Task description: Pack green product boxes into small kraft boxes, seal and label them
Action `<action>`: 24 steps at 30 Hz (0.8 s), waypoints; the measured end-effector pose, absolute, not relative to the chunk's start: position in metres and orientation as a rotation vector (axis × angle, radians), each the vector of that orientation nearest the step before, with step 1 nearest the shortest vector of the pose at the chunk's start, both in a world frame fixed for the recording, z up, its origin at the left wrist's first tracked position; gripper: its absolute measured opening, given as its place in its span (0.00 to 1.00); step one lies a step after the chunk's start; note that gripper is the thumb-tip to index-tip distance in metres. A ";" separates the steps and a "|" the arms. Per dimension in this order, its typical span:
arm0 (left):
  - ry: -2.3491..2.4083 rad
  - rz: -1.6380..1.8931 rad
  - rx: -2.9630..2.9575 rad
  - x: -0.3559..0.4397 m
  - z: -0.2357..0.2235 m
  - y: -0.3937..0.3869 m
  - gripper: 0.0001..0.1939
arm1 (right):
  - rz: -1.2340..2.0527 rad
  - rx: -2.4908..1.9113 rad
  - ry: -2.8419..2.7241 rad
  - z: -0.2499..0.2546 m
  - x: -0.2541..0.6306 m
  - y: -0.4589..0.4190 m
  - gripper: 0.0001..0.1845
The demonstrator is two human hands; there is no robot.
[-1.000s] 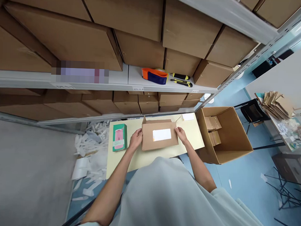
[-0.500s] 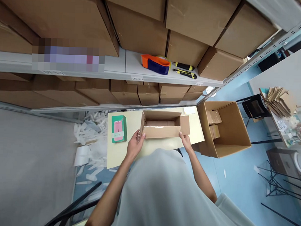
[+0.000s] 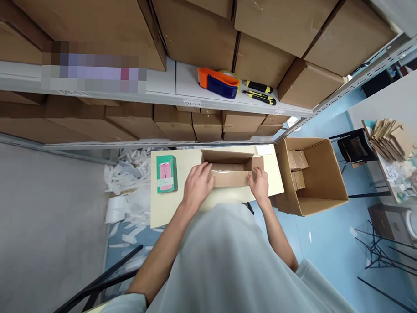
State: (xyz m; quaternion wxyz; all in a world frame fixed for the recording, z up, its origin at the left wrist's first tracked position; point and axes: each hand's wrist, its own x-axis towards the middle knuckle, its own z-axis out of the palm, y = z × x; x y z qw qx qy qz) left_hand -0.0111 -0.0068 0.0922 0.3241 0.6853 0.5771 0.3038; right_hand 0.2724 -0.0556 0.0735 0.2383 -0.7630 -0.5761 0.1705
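A small brown cardboard box (image 3: 231,178) stands open-topped on a pale yellow table (image 3: 169,210). My left hand (image 3: 198,186) grips its left end, fingers curled over the flap. At the box's right end, my right hand (image 3: 260,184) presses on the right flap with its fingers closed on the edge. A green and pink product box (image 3: 166,173) lies flat on the table, to the left of my left hand.
A large open carton (image 3: 316,197) holding small brown boxes stands right of the table. On the shelf above lie an orange and blue tape dispenser (image 3: 218,82) and two yellow-black knives (image 3: 259,91). White paper scraps (image 3: 123,190) litter the floor at left.
The small box, first lying label-up, was turned over so that its open top faces up. Both hands have moved from its lower corners onto its end flaps.
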 end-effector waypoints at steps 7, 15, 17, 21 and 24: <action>1.733 0.683 1.533 -0.041 0.031 -0.003 0.40 | 0.728 -2.205 -1.331 0.031 0.281 -0.053 0.35; 1.672 0.603 1.085 -0.015 -0.002 -0.003 0.59 | 1.051 -2.243 -1.152 0.009 0.271 -0.045 0.39; 1.614 0.656 1.155 -0.013 0.001 -0.005 0.57 | 1.067 -2.193 -1.156 0.011 0.275 -0.046 0.42; 1.464 0.670 1.342 -0.018 0.009 -0.007 0.41 | 0.899 -2.153 -1.257 0.021 0.289 -0.035 0.48; 1.468 0.667 1.379 -0.024 0.015 -0.007 0.30 | 0.744 -2.041 -1.425 0.033 0.298 -0.011 0.51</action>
